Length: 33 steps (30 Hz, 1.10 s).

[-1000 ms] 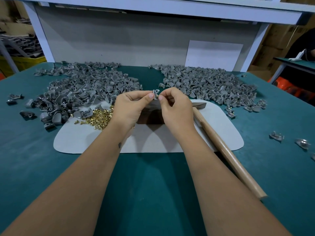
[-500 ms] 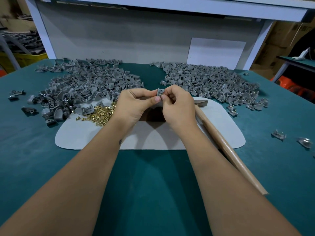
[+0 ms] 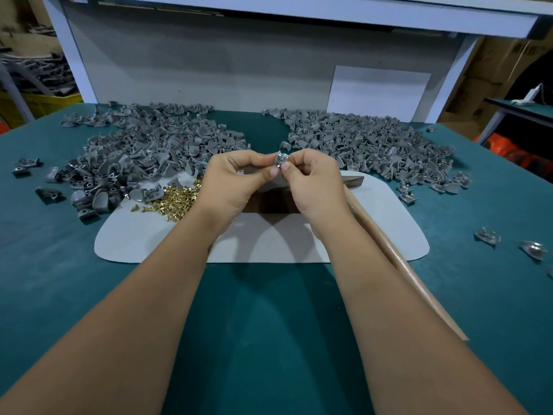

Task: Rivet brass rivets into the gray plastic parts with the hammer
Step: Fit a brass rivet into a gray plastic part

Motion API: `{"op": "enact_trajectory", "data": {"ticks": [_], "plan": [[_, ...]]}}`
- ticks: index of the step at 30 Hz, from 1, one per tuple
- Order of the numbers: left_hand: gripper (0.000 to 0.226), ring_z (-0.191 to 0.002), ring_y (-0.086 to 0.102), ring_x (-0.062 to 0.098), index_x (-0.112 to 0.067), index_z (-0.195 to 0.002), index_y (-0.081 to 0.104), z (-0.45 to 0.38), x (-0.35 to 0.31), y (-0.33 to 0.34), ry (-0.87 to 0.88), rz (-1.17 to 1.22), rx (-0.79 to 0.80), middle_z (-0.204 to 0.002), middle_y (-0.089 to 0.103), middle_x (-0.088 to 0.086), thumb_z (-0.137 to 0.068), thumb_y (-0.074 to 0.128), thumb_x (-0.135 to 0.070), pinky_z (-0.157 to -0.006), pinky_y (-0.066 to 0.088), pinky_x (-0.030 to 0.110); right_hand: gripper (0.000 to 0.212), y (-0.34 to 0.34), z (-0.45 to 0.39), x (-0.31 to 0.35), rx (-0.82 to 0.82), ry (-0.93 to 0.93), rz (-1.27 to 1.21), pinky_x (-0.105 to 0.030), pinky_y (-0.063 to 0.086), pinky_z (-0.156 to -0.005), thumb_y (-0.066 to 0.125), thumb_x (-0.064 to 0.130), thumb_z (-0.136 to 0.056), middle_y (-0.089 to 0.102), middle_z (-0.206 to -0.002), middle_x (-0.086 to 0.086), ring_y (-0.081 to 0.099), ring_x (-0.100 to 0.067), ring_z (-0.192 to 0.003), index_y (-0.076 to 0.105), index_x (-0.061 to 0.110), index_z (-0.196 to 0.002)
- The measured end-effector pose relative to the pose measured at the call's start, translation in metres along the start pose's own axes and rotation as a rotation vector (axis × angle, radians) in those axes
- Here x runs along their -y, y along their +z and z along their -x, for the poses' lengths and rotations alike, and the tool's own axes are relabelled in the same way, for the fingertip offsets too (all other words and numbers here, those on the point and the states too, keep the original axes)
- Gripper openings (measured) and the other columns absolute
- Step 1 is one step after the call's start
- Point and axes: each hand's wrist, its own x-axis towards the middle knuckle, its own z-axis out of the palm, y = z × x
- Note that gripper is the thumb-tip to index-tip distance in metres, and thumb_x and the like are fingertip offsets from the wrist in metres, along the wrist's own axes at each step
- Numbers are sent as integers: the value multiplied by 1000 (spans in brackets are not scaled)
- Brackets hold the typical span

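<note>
Fingertips of both hands are pinched on 1 small gray plastic part, held above the pale mat. The left hand and right hand are curled around it. Shiny brass rivets are heaped on the mat's left edge. 2 piles of matte, curved gray parts are spread on the teal table. The smooth wooden hammer is laid beside the right forearm. No writing can be read.
</note>
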Motion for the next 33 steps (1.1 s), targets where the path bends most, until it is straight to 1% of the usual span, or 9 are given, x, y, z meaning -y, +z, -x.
{"op": "enact_trajectory", "data": {"ticks": [3, 7, 9, 12, 16, 19, 22, 25, 33], "plan": [[24, -76, 71, 7, -19, -88, 72, 0, 1, -3, -24, -26, -65, -78, 76, -6, -77, 76, 3, -71, 56, 20, 13, 3, 2, 0, -10, -34, 33, -23, 47, -66, 61, 12, -90, 62, -72, 6, 57, -9, -69, 62, 16, -78], [45, -86, 71, 7, -32, -106, 66, -2, 0, -6, -33, -86, -43, -82, 76, -8, -78, 77, 1, -83, 57, 26, 12, 4, 3, 1, -11, -51, 81, -22, 45, -66, 61, 14, -89, 60, -72, 11, 55, -6, -70, 61, 19, -78], [33, -85, 72, 7, -29, -101, 71, -2, 0, -7, -44, -115, -30, -85, 77, -7, -82, 75, -2, -81, 56, 24, 13, 2, 2, 0, -23, -55, 97, -20, 43, -65, 61, 14, -89, 59, -71, 12, 54, -4, -69, 61, 19, -77], [15, -93, 72, 23, -20, -90, 74, -2, 1, -6, -69, -164, -58, -90, 76, 6, -86, 72, -6, -90, 55, 36, 15, 0, 2, -1, -31, -73, 135, -18, 42, -65, 61, 13, -89, 60, -73, 12, 55, -5, -71, 60, 21, -76], [12, -83, 64, 6, -24, -79, 73, -4, 2, -7, -35, -320, -82, -84, 72, -4, -83, 77, -13, -92, 53, 35, 14, 1, 3, -3, -15, -107, 177, -16, 41, -67, 59, 11, -89, 60, -75, 12, 56, -8, -76, 63, 20, -78], [2, -102, 64, 12, -17, -83, 76, -3, 3, -7, -21, -363, -104, -100, 73, 2, -84, 76, -15, -103, 47, 43, 20, -1, 3, -4, -55, -104, 128, -9, 40, -68, 52, 9, -91, 62, -80, 14, 57, -2, -80, 64, 23, -84], [6, -119, 58, 16, -12, -87, 78, -4, 6, -8, -54, -321, -147, -111, 71, -2, -86, 74, -17, -110, 39, 48, 30, -1, 5, -6, -83, -76, 99, -18, 46, -77, 47, 1, -88, 65, -87, 10, 60, -6, -87, 63, 26, -87], [8, -130, 50, 20, -14, -87, 78, -4, 8, -8, -76, -277, -142, -117, 69, -5, -87, 74, -20, -113, 34, 50, 35, -2, 6, -7, -88, -76, 112, -17, 44, -76, 44, -2, -85, 65, -88, 8, 59, -4, -86, 64, 25, -89], [7, -125, 55, 16, -17, -87, 79, -4, 9, -7, -61, -241, -136, -117, 69, -6, -86, 75, -22, -112, 37, 48, 22, -3, 6, -3, -97, -68, 95, -7, 40, -70, 52, 9, -90, 65, -83, 15, 58, 3, -82, 68, 24, -87]]}}
